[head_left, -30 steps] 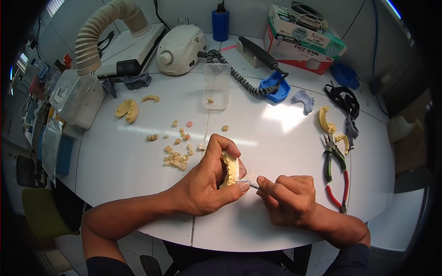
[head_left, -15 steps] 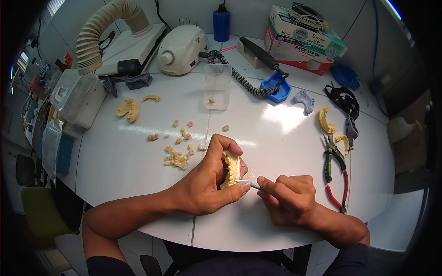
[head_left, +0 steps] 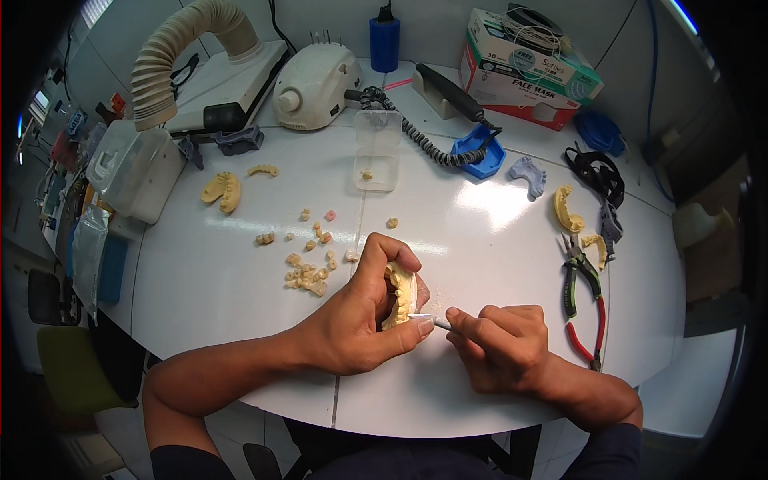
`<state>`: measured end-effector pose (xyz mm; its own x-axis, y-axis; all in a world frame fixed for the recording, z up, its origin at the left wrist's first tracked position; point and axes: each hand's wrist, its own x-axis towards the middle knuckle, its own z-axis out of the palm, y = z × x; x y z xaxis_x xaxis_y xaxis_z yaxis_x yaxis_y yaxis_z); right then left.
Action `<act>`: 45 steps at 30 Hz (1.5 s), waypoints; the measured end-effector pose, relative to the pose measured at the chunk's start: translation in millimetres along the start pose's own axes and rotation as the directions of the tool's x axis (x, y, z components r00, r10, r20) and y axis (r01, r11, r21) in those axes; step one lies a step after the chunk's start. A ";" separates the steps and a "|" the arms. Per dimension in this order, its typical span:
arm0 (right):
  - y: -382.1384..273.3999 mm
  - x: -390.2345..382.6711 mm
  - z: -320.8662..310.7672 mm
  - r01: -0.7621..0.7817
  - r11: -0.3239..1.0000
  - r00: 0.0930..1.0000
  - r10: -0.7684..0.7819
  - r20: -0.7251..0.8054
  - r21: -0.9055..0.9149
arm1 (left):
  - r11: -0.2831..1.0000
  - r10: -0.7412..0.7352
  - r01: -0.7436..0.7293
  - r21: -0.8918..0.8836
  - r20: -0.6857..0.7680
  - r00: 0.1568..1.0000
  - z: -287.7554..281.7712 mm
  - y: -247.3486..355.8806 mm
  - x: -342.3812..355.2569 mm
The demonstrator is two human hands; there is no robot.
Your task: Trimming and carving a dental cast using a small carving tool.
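Note:
In my left hand (head_left: 360, 320) is a yellow plaster dental model (head_left: 401, 301), a curved arch with teeth, held between fingers and thumb. The fingers wrap round its far side, so part of it is hidden. My right hand (head_left: 506, 344) grips a slim knife with a thin metal blade (head_left: 424, 316). Its blade touches the lower end of the model, close to my left thumb. Pale crumbs (head_left: 438, 302) lie on the table just right of the model. Many small tooth-coloured pieces (head_left: 306, 278) are scattered left of my left hand.
Green-and-red-handled pliers (head_left: 582, 292) lie at the right beside more plaster arches (head_left: 566, 210). Farther back are an open clear box (head_left: 376, 170), a blue tray (head_left: 480, 162) under a corded handpiece (head_left: 452, 92), and a white control unit (head_left: 318, 86). A lidded plastic container (head_left: 132, 172) stands at the left.
Almost nothing differs. Both hands keep their places, and the blade stays against the lower end of the model.

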<state>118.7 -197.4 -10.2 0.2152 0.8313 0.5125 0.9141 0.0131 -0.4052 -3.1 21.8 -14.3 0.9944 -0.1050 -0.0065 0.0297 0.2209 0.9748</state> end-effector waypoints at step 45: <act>-0.2 -0.3 -0.4 -0.007 1.000 1.000 0.007 0.007 0.005 | 1.000 0.026 -0.026 0.006 0.016 1.000 -2.6 -3.1 0.9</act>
<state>118.5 -197.8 -10.0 0.2191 0.8351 0.5045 0.9108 0.0104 -0.4128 -2.0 23.5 -17.9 0.9931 -0.1148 0.0225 0.0030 0.2177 0.9760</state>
